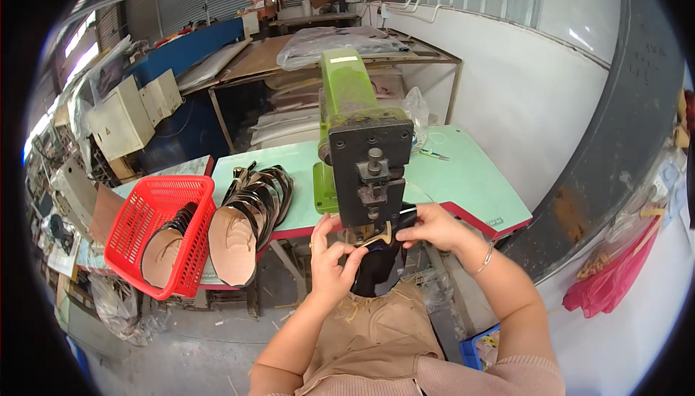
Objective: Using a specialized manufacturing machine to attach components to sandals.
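Observation:
Under the black head plate of a green sewing machine (366, 157), a glossy black shoe upper (378, 269) with a pale gold edge is held between my hands. My left hand (337, 260) pinches its left side between thumb and fingers. On the other side, my right hand (436, 227) grips the edge near a dark strip, thumb and fingers closed. The machine head partly covers the piece, so the needle area is hard to make out. A stack of black shoe uppers with beige insides (235, 244) lies on the table to the left.
Beside the stack, a red plastic basket (197, 251) holds more beige-lined pieces. The pale green tabletop (467, 171) has a red edge and carries small scissors (434, 155). A pink bag (612, 273) hangs at the right, and a blue bin (472, 352) sits low by my right arm.

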Tool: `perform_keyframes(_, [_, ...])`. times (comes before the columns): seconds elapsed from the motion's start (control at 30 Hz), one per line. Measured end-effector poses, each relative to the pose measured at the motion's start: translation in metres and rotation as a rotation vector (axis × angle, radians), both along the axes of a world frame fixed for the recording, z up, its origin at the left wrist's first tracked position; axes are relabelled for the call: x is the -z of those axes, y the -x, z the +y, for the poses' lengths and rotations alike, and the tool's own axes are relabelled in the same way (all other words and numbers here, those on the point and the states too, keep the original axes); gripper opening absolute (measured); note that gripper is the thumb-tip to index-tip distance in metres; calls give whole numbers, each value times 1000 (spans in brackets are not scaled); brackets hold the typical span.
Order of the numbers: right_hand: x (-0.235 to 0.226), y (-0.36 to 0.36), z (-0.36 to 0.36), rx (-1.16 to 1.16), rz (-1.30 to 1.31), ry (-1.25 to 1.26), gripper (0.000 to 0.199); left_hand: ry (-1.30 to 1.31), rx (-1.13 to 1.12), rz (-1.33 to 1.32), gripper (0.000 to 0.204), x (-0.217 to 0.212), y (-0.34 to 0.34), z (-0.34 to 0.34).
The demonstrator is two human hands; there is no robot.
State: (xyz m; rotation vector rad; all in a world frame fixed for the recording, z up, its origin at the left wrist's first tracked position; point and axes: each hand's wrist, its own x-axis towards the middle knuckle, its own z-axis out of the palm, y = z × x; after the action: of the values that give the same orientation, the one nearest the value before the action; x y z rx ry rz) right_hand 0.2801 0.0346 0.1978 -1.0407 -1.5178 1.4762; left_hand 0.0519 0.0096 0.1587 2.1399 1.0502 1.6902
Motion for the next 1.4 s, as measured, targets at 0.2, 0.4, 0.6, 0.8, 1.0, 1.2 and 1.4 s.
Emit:
perform_keyframes(0.2, [25,5,-7,43,232,25,24,101,51,-33,14,-13,3,0])
perform_keyframes(0.4, [14,16,-7,23,163,47,24,117,73,-60,14,-2,17,5])
perform_keyframes(0.6, [-6,19,2,29,-108,-56,25,127,96,-116,12,15,16,6])
perform_keyframes(0.8, [-28,19,13,-44,-307,-189,24,108,100,-53,18,5,6,1])
perform_keyframes(1.0, [-24,16,6,-35,-282,-160,25,173,165,-115,18,2,6,6])
perform_keyframes(1.2, [-53,30,-3,-49,-315,-134,22,193,218,-228,16,15,7,10])
perform_keyframes(1.4, [-53,35,-3,-22,-383,-224,21,221,264,-365,14,27,2,10])
